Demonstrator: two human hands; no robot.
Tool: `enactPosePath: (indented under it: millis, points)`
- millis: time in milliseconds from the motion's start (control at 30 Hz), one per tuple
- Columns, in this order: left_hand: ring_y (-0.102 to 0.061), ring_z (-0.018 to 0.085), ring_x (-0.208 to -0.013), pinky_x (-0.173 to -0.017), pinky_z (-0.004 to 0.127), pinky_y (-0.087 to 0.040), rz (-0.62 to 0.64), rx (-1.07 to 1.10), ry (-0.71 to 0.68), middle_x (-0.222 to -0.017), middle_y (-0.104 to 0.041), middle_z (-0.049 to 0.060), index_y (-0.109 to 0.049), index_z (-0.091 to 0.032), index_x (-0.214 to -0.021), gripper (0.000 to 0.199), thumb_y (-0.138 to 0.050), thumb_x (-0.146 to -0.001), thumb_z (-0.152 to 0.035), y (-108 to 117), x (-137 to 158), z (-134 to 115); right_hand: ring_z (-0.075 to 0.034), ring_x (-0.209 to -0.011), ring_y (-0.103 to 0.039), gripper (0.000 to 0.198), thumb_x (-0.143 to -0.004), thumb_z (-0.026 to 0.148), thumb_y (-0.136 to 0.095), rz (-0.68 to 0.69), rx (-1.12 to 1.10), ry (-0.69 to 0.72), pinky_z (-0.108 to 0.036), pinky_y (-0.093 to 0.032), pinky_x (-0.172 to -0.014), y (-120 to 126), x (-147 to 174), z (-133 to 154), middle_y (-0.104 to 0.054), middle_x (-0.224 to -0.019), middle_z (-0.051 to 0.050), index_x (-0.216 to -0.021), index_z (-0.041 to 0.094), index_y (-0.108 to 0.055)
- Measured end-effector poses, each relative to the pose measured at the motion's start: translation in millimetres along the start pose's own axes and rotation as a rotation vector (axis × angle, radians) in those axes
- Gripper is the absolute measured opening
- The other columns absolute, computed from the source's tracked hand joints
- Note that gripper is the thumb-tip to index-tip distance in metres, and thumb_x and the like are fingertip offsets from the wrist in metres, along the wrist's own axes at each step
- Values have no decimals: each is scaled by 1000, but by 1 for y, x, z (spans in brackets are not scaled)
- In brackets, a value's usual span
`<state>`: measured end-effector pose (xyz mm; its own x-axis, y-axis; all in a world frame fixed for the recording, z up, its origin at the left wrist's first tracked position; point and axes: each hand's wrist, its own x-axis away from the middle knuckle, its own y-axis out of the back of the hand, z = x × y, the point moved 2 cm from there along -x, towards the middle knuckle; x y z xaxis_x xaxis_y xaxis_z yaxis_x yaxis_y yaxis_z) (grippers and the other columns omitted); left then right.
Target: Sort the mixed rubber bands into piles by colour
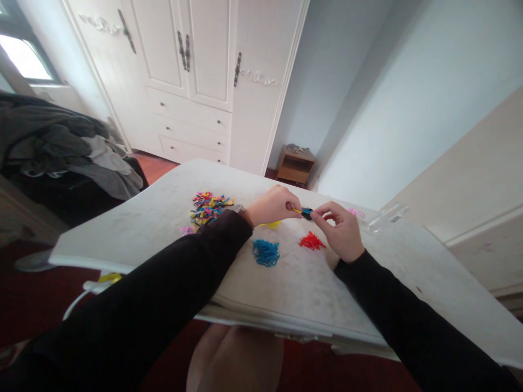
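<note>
My left hand (278,204) is closed in a pinch on a small yellow rubber band (296,211) over the white table (229,288). Facing it, my right hand (341,228) pinches with thumb and forefinger at the end of a blue rubber band (306,212). A dark clump of bands (305,216) shows between the two hands, partly hidden by the fingers. Below them lie a red pile of bands (312,241) and a blue pile (266,252). A yellow pile (273,224) is partly covered by my left wrist.
A mixed heap of coloured bands (208,208) lies to the left, with some pink bands (188,231) beside it. At the right are another pink pile (357,213) and a clear plastic container (388,218). A white wardrobe (192,98) stands beyond the table.
</note>
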<state>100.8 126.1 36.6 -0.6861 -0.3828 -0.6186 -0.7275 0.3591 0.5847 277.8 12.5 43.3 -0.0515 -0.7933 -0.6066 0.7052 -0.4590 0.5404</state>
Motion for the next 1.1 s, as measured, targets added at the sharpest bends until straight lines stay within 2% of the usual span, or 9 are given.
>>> enactPosePath:
  millis: [100, 200, 333, 400, 567, 700, 900, 967, 1100]
  points:
    - [-64, 11, -59, -61, 22, -44, 2, 29, 26, -66, -75, 2, -84, -15, -76, 4, -83, -79, -17, 2, 0, 4, -18, -74, -66, 12, -89, 27, -73, -28, 7, 61, -33, -52, -68, 1, 2, 3, -73, -78, -1, -79, 22, -73]
    - [-67, 12, -62, -62, 21, -45, -16, 56, 55, -70, -78, 5, -85, -13, -80, 3, -83, -79, -14, 3, 1, 9, -18, -73, -66, 9, -89, 20, -75, 17, -10, 217, -33, -53, -68, -3, 8, 18, -73, -79, -1, -80, 23, -73]
    - [-74, 15, -68, -65, 21, -51, -10, 93, 84, -74, -81, 7, -86, -13, -83, 7, -81, -79, -10, 2, 0, 14, -19, -83, -72, 6, -93, 18, -75, 298, -78, 445, -34, -58, -74, -20, 22, 45, -77, -89, -4, -91, 24, -77]
    - [-75, 16, -67, -64, 22, -53, 3, 143, 113, -74, -80, 7, -85, -12, -84, 9, -79, -80, -9, 1, 0, 15, -19, -85, -72, 6, -95, 19, -75, 384, -98, 486, -34, -59, -76, -29, 27, 52, -77, -91, -5, -93, 24, -77]
    - [-75, 14, -65, -63, 21, -56, 8, 266, 139, -70, -79, 6, -82, -12, -85, 10, -75, -81, -6, 0, 2, 15, -21, -89, -73, 5, -94, 27, -78, 417, -75, 442, -36, -61, -80, -34, 29, 46, -78, -95, -6, -98, 24, -77]
    - [-77, 16, -68, -65, 22, -58, 30, 472, 186, -72, -79, 7, -75, -10, -90, 9, -77, -81, -10, -2, 4, 14, -23, -92, -73, 9, -90, 28, -81, 293, -18, 361, -39, -59, -84, -21, 21, 34, -78, -97, -6, -97, 24, -77]
    - [-79, 18, -70, -69, 26, -61, 193, 778, 302, -78, -81, 8, -64, -14, -100, 35, -89, -76, -22, -4, 7, 8, -21, -84, -70, 6, -89, 25, -75, 69, 22, 112, -36, -55, -74, -9, 10, 16, -77, -93, -3, -95, 24, -75]
    - [-80, 19, -73, -71, 27, -62, 253, 826, 333, -82, -82, 8, -62, -15, -103, 42, -92, -75, -25, -4, 8, 6, -20, -83, -70, 11, -88, 27, -75, 65, 1, 72, -36, -54, -74, -9, 9, 13, -77, -94, -3, -98, 23, -76]
    - [-81, 20, -78, -80, 31, -64, 342, 873, 389, -84, -82, 8, -60, -16, -107, 50, -95, -74, -29, -5, 10, 5, -19, -81, -70, 10, -88, 24, -73, 115, -44, 89, -35, -54, -71, -13, 10, 12, -78, -92, -4, -96, 24, -80]
